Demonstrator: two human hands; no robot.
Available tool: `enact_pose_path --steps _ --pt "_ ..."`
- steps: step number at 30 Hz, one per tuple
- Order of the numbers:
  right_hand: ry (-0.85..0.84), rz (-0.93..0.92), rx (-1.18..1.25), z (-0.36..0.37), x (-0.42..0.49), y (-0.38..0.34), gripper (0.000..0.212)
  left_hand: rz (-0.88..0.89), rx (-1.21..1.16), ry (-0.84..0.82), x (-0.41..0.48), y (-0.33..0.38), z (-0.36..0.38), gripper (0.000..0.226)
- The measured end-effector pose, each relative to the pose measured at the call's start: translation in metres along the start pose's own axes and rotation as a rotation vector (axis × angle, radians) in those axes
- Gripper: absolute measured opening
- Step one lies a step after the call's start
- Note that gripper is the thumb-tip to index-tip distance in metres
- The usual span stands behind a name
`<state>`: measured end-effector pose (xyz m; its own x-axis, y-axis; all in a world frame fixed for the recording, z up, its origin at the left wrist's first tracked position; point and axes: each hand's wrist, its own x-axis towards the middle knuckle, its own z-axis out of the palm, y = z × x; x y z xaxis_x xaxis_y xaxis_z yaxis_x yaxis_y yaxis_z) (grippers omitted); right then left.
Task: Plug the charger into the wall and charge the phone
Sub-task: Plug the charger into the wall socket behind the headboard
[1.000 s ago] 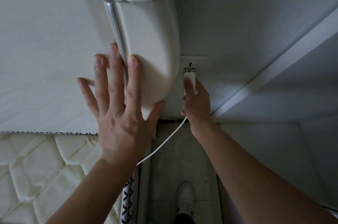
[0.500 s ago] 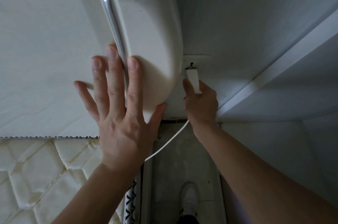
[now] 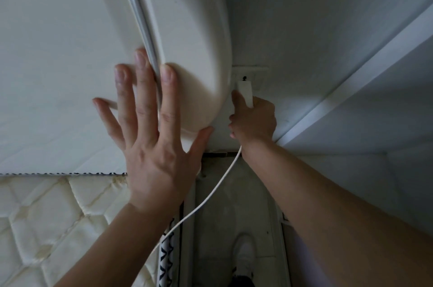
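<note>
Wall outlet (image 3: 249, 74): pale plate low on the wall, just right of the padded cream headboard (image 3: 187, 52); white charger (image 3: 245, 93) set against its face, prongs hidden, a dark slot visible directly above the charger. Right hand (image 3: 254, 120): below the outlet, fingers closed round the charger's lower end; white cable (image 3: 210, 195) trailing from under this hand down and left toward the quilted mattress (image 3: 46, 216). Left hand (image 3: 152, 136): left of the outlet, fingers spread flat against the headboard, gripping nothing; phone not seen.
</note>
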<state>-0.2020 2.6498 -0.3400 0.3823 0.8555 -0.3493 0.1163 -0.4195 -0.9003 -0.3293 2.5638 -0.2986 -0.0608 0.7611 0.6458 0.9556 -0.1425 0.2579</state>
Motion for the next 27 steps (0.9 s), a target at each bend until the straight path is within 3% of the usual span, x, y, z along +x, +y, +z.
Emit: enact_pose_path --steps 4,6,11,18,23,27 --pt "-0.055 0.040 0.005 -0.007 -0.003 -0.003 0.028 -0.007 0.021 -0.018 -0.002 -0.001 -0.004 0.092" --pt "-0.076 -0.058 -0.064 -0.016 -0.007 0.002 0.022 -0.002 0.022 -0.028 -0.002 -0.001 -0.007 0.095" --pt "0.054 -0.323 -0.328 -0.017 -0.007 0.012 0.027 0.022 0.041 -0.037 -0.002 -0.004 -0.007 0.106" --pt "0.113 -0.348 -0.388 -0.012 -0.004 0.019 0.028 0.010 0.057 -0.041 -0.003 -0.004 -0.007 0.105" --pt "-0.133 -0.244 -0.477 -0.030 -0.009 0.002 0.034 0.027 0.075 -0.148 -0.006 -0.003 -0.025 0.097" --pt "-0.220 -0.296 -0.729 -0.062 -0.035 -0.033 0.057 0.032 0.103 -0.326 0.000 0.000 -0.062 0.089"
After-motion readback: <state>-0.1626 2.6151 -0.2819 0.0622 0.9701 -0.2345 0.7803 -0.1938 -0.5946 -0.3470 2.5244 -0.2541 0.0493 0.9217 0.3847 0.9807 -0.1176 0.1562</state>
